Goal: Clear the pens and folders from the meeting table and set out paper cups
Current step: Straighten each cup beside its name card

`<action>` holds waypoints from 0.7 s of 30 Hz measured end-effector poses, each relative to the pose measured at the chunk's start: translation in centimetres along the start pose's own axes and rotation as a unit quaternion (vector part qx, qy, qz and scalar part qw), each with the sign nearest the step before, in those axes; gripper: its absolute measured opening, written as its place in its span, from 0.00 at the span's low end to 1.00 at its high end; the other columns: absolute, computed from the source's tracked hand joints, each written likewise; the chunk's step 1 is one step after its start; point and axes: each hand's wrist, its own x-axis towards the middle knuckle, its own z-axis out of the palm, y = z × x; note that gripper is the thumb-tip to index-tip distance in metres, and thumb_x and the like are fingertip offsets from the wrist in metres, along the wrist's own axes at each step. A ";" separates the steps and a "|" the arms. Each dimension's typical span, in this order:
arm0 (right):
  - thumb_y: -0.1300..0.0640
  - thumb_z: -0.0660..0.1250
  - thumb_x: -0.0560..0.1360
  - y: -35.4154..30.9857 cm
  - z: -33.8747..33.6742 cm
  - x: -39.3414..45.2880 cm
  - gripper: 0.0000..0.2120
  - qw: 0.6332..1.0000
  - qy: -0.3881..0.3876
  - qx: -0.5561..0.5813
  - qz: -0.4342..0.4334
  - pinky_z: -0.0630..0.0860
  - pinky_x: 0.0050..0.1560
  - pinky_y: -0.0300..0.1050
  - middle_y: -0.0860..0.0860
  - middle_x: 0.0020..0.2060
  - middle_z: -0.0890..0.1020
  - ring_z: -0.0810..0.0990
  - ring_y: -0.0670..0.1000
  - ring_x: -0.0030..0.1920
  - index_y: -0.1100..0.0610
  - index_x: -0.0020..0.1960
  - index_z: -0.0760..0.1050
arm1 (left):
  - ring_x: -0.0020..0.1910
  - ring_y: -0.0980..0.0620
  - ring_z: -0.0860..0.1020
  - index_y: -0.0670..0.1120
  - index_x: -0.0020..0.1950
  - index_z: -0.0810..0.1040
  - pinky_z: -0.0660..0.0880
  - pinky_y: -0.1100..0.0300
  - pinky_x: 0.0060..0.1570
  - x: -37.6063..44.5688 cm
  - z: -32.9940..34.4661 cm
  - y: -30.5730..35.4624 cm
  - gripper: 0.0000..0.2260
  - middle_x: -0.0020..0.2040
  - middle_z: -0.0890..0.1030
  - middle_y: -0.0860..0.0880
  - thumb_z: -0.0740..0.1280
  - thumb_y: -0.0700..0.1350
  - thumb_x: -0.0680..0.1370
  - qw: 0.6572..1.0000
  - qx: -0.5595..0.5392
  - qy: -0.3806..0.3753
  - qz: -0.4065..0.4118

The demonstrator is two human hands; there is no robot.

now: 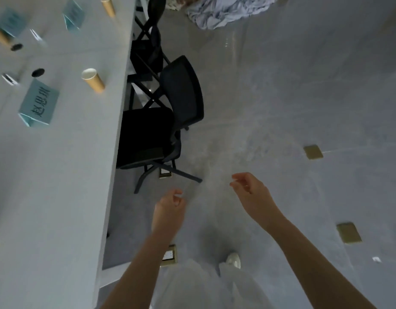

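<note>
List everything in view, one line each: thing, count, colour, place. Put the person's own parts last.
table: one, pale grey, left side
paper cups: three visible, tan with white inside, standing on the table
name cards: three, teal, on the table
small dark round things: two, black, on the table; too blurred to name
office chairs: two, black, pushed in along the table's edge
crumpled cloth: one, pale blue, floor at top
floor plates: four, brass, set in the grey floor
left hand: loosely curled, holds nothing
right hand: loosely curled, holds nothing
shoe: one, white, bottom centre
</note>
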 end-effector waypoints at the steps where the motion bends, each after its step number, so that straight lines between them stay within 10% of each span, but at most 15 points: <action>1: 0.52 0.62 0.79 -0.3 -0.6 1.1 0.11 1.000 -0.004 -0.005 -0.007 0.70 0.47 0.34 0.45 0.48 0.79 0.77 0.44 0.50 0.51 0.61 0.74 | 0.41 0.49 0.82 0.47 0.59 0.77 0.79 0.56 0.42 0.4 0.5 0.8 0.09 0.46 0.83 0.47 0.64 0.41 0.80 1.000 -0.002 0.004 0.002; 21: 0.55 0.62 0.80 -15.4 -3.7 35.4 0.13 0.964 -0.205 -0.066 -0.153 0.71 0.48 0.26 0.50 0.53 0.81 0.78 0.45 0.53 0.56 0.63 0.73 | 0.36 0.46 0.81 0.46 0.60 0.77 0.78 0.51 0.37 25.8 -0.1 15.3 0.11 0.40 0.82 0.46 0.64 0.40 0.78 0.975 -0.085 0.161 -0.129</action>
